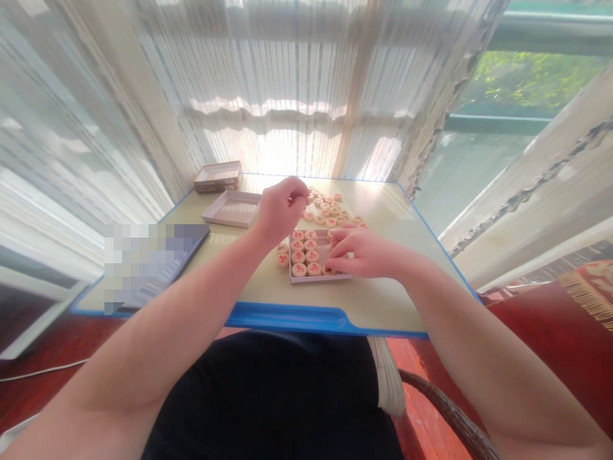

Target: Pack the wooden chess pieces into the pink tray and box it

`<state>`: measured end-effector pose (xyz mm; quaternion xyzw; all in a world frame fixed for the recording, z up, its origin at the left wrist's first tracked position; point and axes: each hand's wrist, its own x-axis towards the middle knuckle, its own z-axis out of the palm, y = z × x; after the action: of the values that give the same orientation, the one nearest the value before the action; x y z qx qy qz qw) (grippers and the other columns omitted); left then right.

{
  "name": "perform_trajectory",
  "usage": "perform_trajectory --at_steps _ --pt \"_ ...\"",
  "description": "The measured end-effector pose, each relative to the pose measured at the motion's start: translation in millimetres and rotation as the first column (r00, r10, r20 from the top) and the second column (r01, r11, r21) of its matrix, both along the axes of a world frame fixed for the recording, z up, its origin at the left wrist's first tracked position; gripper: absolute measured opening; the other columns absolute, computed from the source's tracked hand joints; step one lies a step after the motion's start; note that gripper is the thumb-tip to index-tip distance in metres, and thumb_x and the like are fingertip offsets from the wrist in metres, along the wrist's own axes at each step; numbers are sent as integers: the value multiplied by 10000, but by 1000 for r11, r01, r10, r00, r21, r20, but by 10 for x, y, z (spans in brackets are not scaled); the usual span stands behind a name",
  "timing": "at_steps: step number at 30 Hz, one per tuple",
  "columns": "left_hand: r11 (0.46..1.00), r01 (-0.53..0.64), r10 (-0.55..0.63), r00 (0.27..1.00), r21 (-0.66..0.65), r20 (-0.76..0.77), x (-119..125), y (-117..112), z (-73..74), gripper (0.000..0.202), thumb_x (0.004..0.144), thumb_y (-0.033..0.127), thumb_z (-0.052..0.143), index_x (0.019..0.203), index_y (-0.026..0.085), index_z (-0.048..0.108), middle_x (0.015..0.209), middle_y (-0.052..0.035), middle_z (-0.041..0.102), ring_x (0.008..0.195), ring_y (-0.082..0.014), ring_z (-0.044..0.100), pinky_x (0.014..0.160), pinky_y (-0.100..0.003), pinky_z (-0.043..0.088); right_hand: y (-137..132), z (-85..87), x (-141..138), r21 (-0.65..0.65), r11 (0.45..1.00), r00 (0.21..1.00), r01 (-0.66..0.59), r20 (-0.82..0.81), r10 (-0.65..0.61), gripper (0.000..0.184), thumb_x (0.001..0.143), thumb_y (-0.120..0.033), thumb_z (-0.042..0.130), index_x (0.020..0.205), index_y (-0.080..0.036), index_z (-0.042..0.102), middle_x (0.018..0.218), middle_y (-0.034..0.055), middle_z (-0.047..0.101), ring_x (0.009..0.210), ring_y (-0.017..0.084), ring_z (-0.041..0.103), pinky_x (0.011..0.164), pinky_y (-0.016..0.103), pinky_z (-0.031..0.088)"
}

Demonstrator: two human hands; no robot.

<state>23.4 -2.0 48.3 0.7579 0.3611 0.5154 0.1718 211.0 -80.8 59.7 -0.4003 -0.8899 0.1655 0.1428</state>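
A shallow box (320, 280) in front of me holds rows of round Chinese chess pieces (297, 246) with red characters on the left. My right hand (364, 253) reaches over the box's right side with fingers apart; its thumb tip touches a piece (328, 271) in the near row. Beyond the box, my left hand (283, 207) is raised at the left edge of a loose heap of pieces (330, 207). Its fingers are curled together, and whatever they hold is hidden. Beside the box's left wall lie a few more pieces (282, 259).
An open box lid or tray (232, 209) lies at the back left, near a stack of shallow boxes (217, 176). A dark flat item (191, 246), partly blurred out, is at the table's left. The pale table (402, 223) has a blue edge; curtains (268, 76) hang behind it.
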Motion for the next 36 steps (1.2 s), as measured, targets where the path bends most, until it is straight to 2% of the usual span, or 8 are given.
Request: perform_trajectory --at_steps 5,11,14,20,25,29,33,36 --pt "1000 -10 10 999 25 -31 -19 123 -89 199 682 52 434 741 191 563 652 12 605 640 -116 557 591 -246 457 -3 -6 29 1 1000 1000 -7 20 7 254 786 -278 566 585 -190 695 687 20 549 644 123 471 639 276 370" --pt "970 -179 194 978 162 -79 -136 319 -158 174 677 56 440 678 193 547 636 14 596 634 -127 543 632 -272 450 1 26 47 19 1000 998 -7 65 6 302 789 -278 545 534 -168 663 624 14 503 616 116 449 618 271 344" --pt "964 -214 226 972 159 -64 -171 378 -165 170 683 64 437 691 193 547 661 10 605 654 -130 549 644 -272 448 -13 40 38 13 1000 997 10 75 -11 321 794 -273 530 508 -161 626 609 8 497 568 102 428 585 270 327" --pt "985 -150 159 982 83 -104 -150 395 -187 159 666 68 447 696 186 549 667 10 611 664 -128 556 654 -268 454 6 -17 37 32 998 998 -54 37 52 187 752 -233 576 623 -194 705 659 17 563 614 123 465 600 264 338" --pt "992 -119 124 982 44 -141 -136 366 -177 159 666 77 456 716 183 563 687 7 630 687 -135 567 667 -271 466 59 -55 64 -7 996 995 -93 44 94 168 752 -225 583 664 -203 726 698 16 566 650 126 484 620 258 351" --pt "994 -110 111 983 17 -144 -141 350 -163 184 664 76 447 724 181 585 677 7 637 693 -137 578 677 -272 472 44 -18 64 -49 994 992 -101 68 104 192 763 -220 562 653 -198 718 667 9 536 653 124 481 622 257 353" --pt "997 -77 74 987 -15 -146 -147 337 -160 220 672 88 443 751 178 628 660 7 638 670 -136 581 669 -275 474 -12 57 49 -78 994 994 -81 64 86 232 760 -207 536 584 -185 686 661 13 546 652 127 484 637 264 361" --pt "997 -77 73 986 -18 -152 -149 337 -166 228 669 98 455 760 176 649 673 2 640 661 -136 574 659 -279 474 -41 108 50 -81 995 996 -65 50 69 224 747 -197 525 602 -186 696 691 21 565 655 131 492 637 267 368"
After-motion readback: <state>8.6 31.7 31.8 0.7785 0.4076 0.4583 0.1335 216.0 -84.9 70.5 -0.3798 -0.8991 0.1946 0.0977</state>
